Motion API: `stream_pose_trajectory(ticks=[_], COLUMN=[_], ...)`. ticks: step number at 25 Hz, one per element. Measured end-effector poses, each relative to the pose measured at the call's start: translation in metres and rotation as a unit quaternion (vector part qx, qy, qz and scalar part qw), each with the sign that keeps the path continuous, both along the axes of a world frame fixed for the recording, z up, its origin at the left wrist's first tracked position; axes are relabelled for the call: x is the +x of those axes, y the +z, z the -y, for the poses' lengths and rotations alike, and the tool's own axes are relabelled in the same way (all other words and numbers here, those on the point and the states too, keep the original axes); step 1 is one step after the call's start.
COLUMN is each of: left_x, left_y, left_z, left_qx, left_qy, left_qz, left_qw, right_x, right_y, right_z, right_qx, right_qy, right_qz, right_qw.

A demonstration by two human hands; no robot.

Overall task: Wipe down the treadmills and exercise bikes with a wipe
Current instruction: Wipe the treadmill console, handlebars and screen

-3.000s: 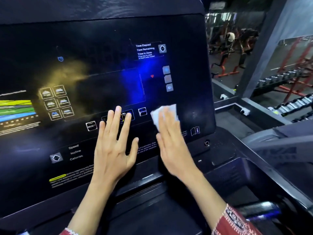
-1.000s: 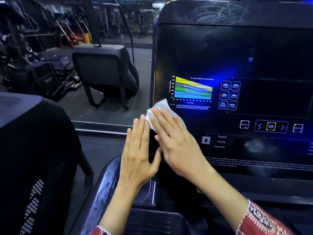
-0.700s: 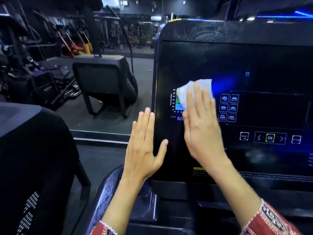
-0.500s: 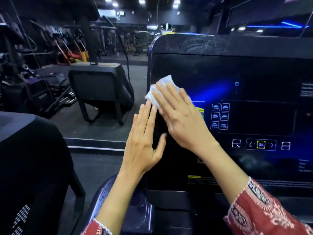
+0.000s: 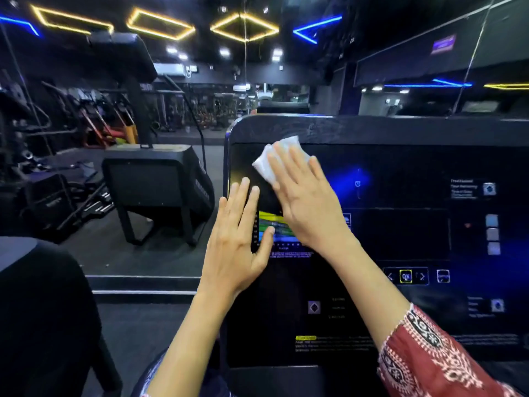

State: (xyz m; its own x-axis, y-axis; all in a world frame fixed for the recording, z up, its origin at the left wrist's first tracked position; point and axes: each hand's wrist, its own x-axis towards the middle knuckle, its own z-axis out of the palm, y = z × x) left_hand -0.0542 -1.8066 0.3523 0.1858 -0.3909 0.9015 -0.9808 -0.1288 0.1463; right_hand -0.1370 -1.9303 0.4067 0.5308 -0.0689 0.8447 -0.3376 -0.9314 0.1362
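A treadmill console (image 5: 400, 173) with a dark glossy touch screen fills the right half of the view. A white wipe (image 5: 269, 164) lies flat on the screen's upper left corner. My right hand (image 5: 303, 202) presses it against the glass with straight fingers spread over it. My left hand (image 5: 237, 242) rests flat on the console's left edge just below, fingers straight and pointing up, thumb on the coloured chart. Lit icons and an OK button (image 5: 406, 276) glow on the screen.
Another black treadmill console (image 5: 154, 184) stands to the left beyond a mirror-like wall. A dark rounded machine part (image 5: 37, 310) sits at the lower left. Gym equipment (image 5: 94, 124) and ceiling lights fill the background.
My right hand has carried the wipe from the lower right of the screen across to its left side, then up to the top left corner. My left hand followed to the console's left edge.
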Motion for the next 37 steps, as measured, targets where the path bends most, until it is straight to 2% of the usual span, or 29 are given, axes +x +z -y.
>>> stream_pose_trajectory(ticks=[2,3,5,7,11,13,15,17,20,21,22,24,25,27,29,31,32,33,35,36,37], left_x=[0.004,0.005,0.007,0.005,-0.008,-0.017,-0.025,-0.035,-0.046,-0.049,-0.052,-0.054,-0.054,-0.057,-0.058,-0.058,-0.057,-0.056,-0.053,-0.050,-0.047], left_y=[0.007,0.009,0.011,0.013,0.010,0.002,-0.009,-0.020,-0.033,-0.037,-0.042,-0.053,-0.060,-0.076,-0.088,-0.094,-0.096,-0.098,-0.098,-0.098,-0.098], left_z=[0.001,0.002,0.003,0.006,0.011,0.013,0.014,0.013,0.010,0.009,0.007,0.000,-0.005,-0.016,-0.026,-0.032,-0.034,-0.036,-0.042,-0.046,-0.049], left_qx=[0.002,0.006,0.017,0.020,0.035,0.041,0.042,0.046,0.050,0.053,0.054,0.057,0.061,0.073,0.074,0.078,0.079,0.079,0.079,0.079,0.076], left_qy=[0.002,0.003,0.008,0.017,0.022,0.016,0.005,-0.010,-0.016,-0.016,-0.017,-0.019,-0.019,-0.021,-0.019,-0.016,-0.015,-0.015,-0.014,-0.013,-0.009], left_qz=[-0.005,-0.006,-0.001,0.004,0.013,0.026,0.028,0.025,0.035,0.036,0.035,0.026,0.019,0.005,0.004,0.007,0.004,-0.001,-0.011,-0.015,-0.020], left_qw=[1.000,1.000,1.000,1.000,0.999,0.999,0.999,0.999,0.998,0.998,0.998,0.998,0.998,0.997,0.997,0.997,0.997,0.997,0.997,0.997,0.997], right_x=[0.009,0.017,0.026,0.023,-0.026,-0.046,-0.064,-0.088,-0.099,-0.094,-0.088,-0.086,-0.096,-0.130,-0.151,-0.138,-0.124,-0.112,-0.108,-0.117,-0.123], right_y=[0.009,0.008,0.011,0.022,0.004,-0.023,-0.054,-0.068,-0.055,-0.049,-0.049,-0.076,-0.095,-0.130,-0.143,-0.139,-0.136,-0.139,-0.155,-0.157,-0.155], right_z=[0.000,-0.007,-0.014,0.001,0.029,0.017,0.010,0.021,0.038,0.033,0.024,0.003,-0.002,0.002,0.007,-0.004,-0.017,-0.031,-0.043,-0.037,-0.028], right_qx=[0.054,0.051,-0.009,-0.041,0.093,0.091,0.032,0.021,0.188,0.219,0.209,0.100,0.048,-0.006,0.058,0.204,0.241,0.220,0.074,0.017,0.000], right_qy=[-0.023,-0.012,0.036,0.022,-0.096,-0.065,-0.011,-0.041,-0.123,-0.110,-0.072,0.021,0.048,0.033,-0.032,-0.079,-0.067,-0.037,0.040,0.049,0.035], right_qz=[0.049,0.039,-0.009,-0.013,0.097,0.061,-0.026,-0.029,0.098,0.112,0.089,-0.035,-0.100,-0.156,-0.090,0.023,0.037,0.005,-0.111,-0.150,-0.147], right_qw=[0.997,0.998,0.999,0.999,0.986,0.992,0.999,0.999,0.970,0.963,0.971,0.994,0.993,0.987,0.994,0.975,0.967,0.975,0.990,0.987,0.989])
